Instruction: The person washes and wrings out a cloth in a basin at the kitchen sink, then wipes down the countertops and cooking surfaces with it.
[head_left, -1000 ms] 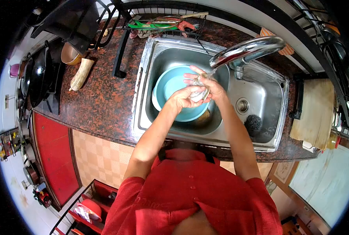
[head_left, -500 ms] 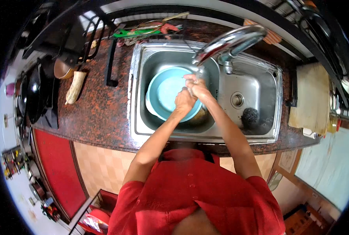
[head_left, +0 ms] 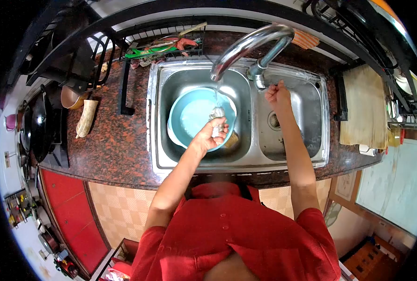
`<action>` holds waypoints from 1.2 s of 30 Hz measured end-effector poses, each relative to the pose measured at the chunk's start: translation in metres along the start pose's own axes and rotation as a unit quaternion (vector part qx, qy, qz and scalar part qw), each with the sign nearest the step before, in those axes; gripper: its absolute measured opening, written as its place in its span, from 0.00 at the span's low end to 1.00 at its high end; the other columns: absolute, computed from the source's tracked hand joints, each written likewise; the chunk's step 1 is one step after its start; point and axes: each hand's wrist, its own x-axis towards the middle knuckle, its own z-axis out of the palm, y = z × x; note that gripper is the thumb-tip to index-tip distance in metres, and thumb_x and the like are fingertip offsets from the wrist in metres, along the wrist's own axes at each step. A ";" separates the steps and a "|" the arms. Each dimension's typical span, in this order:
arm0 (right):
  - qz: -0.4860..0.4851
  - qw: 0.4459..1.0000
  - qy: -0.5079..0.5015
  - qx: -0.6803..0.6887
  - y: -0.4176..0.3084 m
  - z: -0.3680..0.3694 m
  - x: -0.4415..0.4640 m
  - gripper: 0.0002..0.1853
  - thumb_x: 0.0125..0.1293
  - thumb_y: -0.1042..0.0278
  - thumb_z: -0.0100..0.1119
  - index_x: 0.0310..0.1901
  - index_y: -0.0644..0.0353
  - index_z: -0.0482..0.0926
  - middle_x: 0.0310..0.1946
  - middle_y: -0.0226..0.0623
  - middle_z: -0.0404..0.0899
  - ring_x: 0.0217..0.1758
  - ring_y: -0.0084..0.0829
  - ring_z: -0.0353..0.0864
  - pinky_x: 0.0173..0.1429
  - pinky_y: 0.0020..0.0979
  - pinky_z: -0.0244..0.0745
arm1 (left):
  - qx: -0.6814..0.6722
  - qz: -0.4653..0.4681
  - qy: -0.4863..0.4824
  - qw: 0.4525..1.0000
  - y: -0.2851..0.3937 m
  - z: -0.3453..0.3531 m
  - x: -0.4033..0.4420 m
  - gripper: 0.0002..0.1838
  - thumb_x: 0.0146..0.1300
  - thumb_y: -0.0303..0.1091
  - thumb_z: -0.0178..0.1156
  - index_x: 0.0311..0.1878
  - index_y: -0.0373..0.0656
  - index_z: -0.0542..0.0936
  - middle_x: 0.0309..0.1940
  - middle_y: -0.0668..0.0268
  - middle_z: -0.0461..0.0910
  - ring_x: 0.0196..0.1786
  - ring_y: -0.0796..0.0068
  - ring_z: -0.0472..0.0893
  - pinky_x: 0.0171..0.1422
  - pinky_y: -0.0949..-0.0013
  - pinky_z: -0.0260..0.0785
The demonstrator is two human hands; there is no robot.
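Note:
My left hand (head_left: 213,132) is closed around a wet, whitish crumpled thing (head_left: 216,113), whose exact kind I cannot make out. It is held over a light blue basin (head_left: 174,110) with water in it, standing in the left bowl of the steel sink (head_left: 164,89). From the curved chrome tap (head_left: 250,42) a thin stream of water falls onto the whitish thing. Over the right bowl, my right hand (head_left: 279,97) has its fingers curled at the foot of the tap, where its lever is mostly hidden by them.
A pale, long root-like vegetable (head_left: 86,118) lies on the speckled counter (head_left: 119,154), beside a brown bowl (head_left: 71,98). A black rack (head_left: 126,89) stands behind the sink. At the right is a wooden board (head_left: 364,107).
The two hands were together under the stream. Now my right hand has moved right to the tap's foot, while my left hand holds the whitish thing, now plainly in view.

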 end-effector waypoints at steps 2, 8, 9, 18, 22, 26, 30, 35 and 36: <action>0.009 1.000 -0.018 0.020 0.005 0.000 0.000 0.16 0.68 0.54 0.44 0.26 0.55 0.65 0.22 0.31 0.69 0.24 0.25 0.68 0.30 0.28 0.66 | -0.020 -0.008 -0.031 0.999 -0.007 0.008 0.001 0.18 0.53 0.41 0.61 0.37 0.38 0.70 0.24 0.67 0.71 0.16 0.86 0.64 0.12 0.86 0.53; 0.106 0.925 -0.290 -0.219 0.078 0.030 -0.093 0.31 0.60 0.54 0.55 0.63 0.47 0.56 0.51 0.37 0.66 0.51 0.33 0.67 0.50 0.34 0.67 | -0.032 0.000 -0.087 0.996 -0.030 0.011 -0.008 0.19 0.54 0.42 0.59 0.40 0.37 0.70 0.26 0.66 0.72 0.17 0.85 0.66 0.12 0.87 0.55; 0.224 0.919 -0.302 -0.117 0.097 0.034 -0.100 0.34 0.58 0.56 0.57 0.65 0.45 0.54 0.56 0.41 0.64 0.55 0.38 0.66 0.55 0.40 0.66 | -0.022 0.008 -0.119 0.993 -0.033 0.010 -0.009 0.19 0.55 0.42 0.58 0.40 0.36 0.70 0.26 0.66 0.71 0.18 0.85 0.66 0.12 0.87 0.55; 0.212 0.862 -0.451 -0.094 0.088 0.104 -0.112 0.21 0.62 0.73 0.49 0.58 0.58 0.65 0.31 0.31 0.70 0.33 0.26 0.74 0.42 0.30 0.74 | -0.017 -0.014 -0.108 0.994 -0.039 0.015 -0.053 0.07 0.55 0.35 0.55 0.24 0.47 0.70 0.12 0.76 0.60 0.12 0.87 0.57 0.11 0.82 0.43; 0.178 0.839 -0.422 -0.293 0.082 0.129 -0.113 0.13 0.63 0.67 0.50 0.48 0.59 0.75 0.26 0.26 0.69 0.29 0.19 0.69 0.37 0.22 0.71 | 0.045 0.047 -0.012 0.998 -0.033 0.035 -0.064 0.08 0.53 0.33 0.54 0.23 0.45 0.67 0.12 0.76 0.60 0.10 0.85 0.55 0.11 0.79 0.43; 0.129 0.845 -0.377 -0.356 0.087 0.143 -0.113 0.10 0.64 0.64 0.50 0.39 0.61 0.76 0.25 0.26 0.70 0.28 0.18 0.69 0.33 0.22 0.70 | 0.172 0.190 0.128 0.958 -0.030 0.054 -0.070 0.07 0.51 0.30 0.53 0.25 0.38 0.66 0.11 0.71 0.60 0.09 0.81 0.57 0.09 0.76 0.44; 0.033 0.855 -0.351 -0.380 0.101 0.139 -0.103 0.11 0.64 0.62 0.52 0.32 0.62 0.74 0.25 0.29 0.72 0.26 0.19 0.70 0.28 0.23 0.69 | 0.240 0.300 0.182 0.905 -0.029 0.043 -0.055 0.03 0.48 0.25 0.53 0.26 0.38 0.70 0.12 0.67 0.66 0.11 0.79 0.64 0.10 0.72 0.50; 0.025 0.837 -0.286 -0.466 0.126 0.124 -0.093 0.15 0.65 0.61 0.48 0.26 0.63 0.71 0.18 0.30 0.69 0.19 0.19 0.65 0.23 0.23 0.65 | 0.415 0.297 0.308 0.803 -0.033 0.022 -0.033 0.21 0.53 0.39 0.50 0.42 0.30 0.75 0.37 0.43 0.77 0.45 0.49 0.77 0.51 0.57 0.66; -0.003 0.836 -0.281 -0.471 0.141 0.111 -0.086 0.16 0.66 0.60 0.47 0.25 0.63 0.70 0.17 0.30 0.68 0.17 0.21 0.65 0.22 0.25 0.64 | 0.453 0.276 0.337 0.778 -0.039 0.005 -0.015 0.22 0.54 0.41 0.48 0.42 0.31 0.75 0.39 0.43 0.77 0.46 0.48 0.76 0.51 0.57 0.66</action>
